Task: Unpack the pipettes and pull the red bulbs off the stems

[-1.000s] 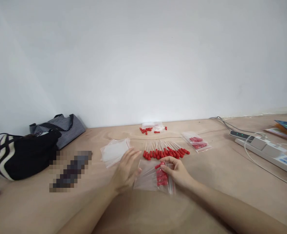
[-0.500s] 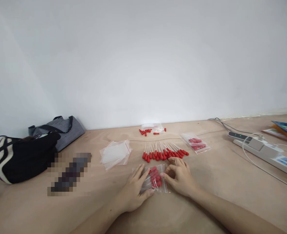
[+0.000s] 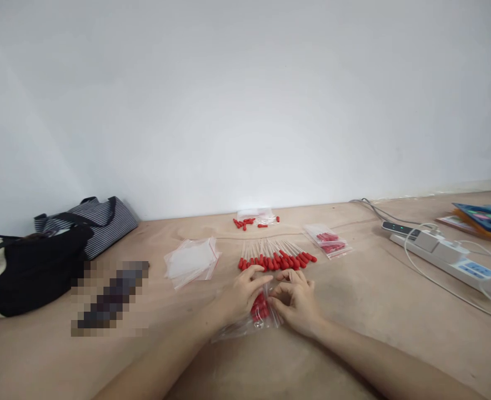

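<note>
A clear zip bag [image 3: 245, 328] with red rubber bulbs [image 3: 260, 308] inside lies on the table close in front of me. My left hand [image 3: 241, 291] reaches over its upper part, thumb and fingers closed at the far end of the zip edge. At the bag's right edge, my right hand [image 3: 297, 300] pinches the zip strip between thumb and fingers. The fingertips are partly hidden. Just beyond both hands, a row of droppers [image 3: 276, 260] is fanned out, red bulbs toward me and pale stems toward the wall.
Flat zip bags [image 3: 191, 261] are stacked at left; a filled bag [image 3: 329, 240] lies right. Loose red bulbs [image 3: 243, 223] sit by the wall. A power strip [image 3: 449, 258] with cables is at right, a black bag [image 3: 41, 272] and a striped bag [image 3: 108, 225] at left.
My left hand has gone from lying spread on the bag's left side to its far right corner, fingers drawn together. The bag has turned slightly. My right hand stays at its right edge.
</note>
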Demonstrator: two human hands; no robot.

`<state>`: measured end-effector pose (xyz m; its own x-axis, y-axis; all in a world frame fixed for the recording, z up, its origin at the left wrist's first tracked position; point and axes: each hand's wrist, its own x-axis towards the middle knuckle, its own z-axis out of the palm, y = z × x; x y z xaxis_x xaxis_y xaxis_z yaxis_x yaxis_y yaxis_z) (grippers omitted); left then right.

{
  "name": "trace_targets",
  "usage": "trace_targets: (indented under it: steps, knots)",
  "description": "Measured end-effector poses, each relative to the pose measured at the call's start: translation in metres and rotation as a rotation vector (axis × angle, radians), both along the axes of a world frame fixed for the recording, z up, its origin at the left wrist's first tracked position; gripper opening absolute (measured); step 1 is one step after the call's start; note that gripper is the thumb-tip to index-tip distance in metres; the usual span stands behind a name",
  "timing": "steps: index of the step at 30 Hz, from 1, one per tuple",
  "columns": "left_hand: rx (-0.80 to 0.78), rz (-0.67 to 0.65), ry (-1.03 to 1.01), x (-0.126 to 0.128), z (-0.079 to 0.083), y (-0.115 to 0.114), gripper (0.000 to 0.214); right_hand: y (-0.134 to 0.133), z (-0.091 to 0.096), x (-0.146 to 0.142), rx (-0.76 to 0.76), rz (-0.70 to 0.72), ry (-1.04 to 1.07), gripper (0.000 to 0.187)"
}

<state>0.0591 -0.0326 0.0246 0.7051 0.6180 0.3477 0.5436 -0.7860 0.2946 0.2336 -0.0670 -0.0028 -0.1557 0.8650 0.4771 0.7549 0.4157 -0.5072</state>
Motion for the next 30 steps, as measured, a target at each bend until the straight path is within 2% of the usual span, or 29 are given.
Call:
trace_targets:
  steps: [2, 6, 10, 15, 21, 26, 30]
  knots:
    - [-0.002, -0.05, 0.053, 0.002, 0.003, 0.006, 0.04, -0.002, 0.0, 0.002, -0.007, 0.043, -0.012, 0.015]
    - [0.039, -0.095, 0.087, 0.0, 0.007, 0.011, 0.032, -0.004, 0.001, 0.009, 0.005, 0.13, -0.092, 0.03]
    - [0.077, -0.11, 0.059, -0.004, 0.005, 0.011, 0.028, 0.0, 0.002, 0.012, 0.168, 0.202, -0.177, 0.022]
    - [0.145, -0.131, -0.047, -0.006, -0.008, 0.012, 0.027, 0.009, -0.002, 0.01, 0.41, 0.267, -0.203, 0.018]
    - [0.206, -0.137, -0.045, -0.009, -0.012, 0.01, 0.027, 0.012, -0.003, 0.008, 0.549, 0.345, -0.247, 0.017]
    - [0.296, -0.178, 0.014, -0.009, -0.011, 0.007, 0.025, 0.011, -0.002, 0.008, 0.576, 0.357, -0.296, 0.018]
    - [0.337, -0.191, 0.026, -0.008, -0.014, 0.006, 0.027, 0.012, -0.005, 0.006, 0.606, 0.291, -0.321, 0.015]
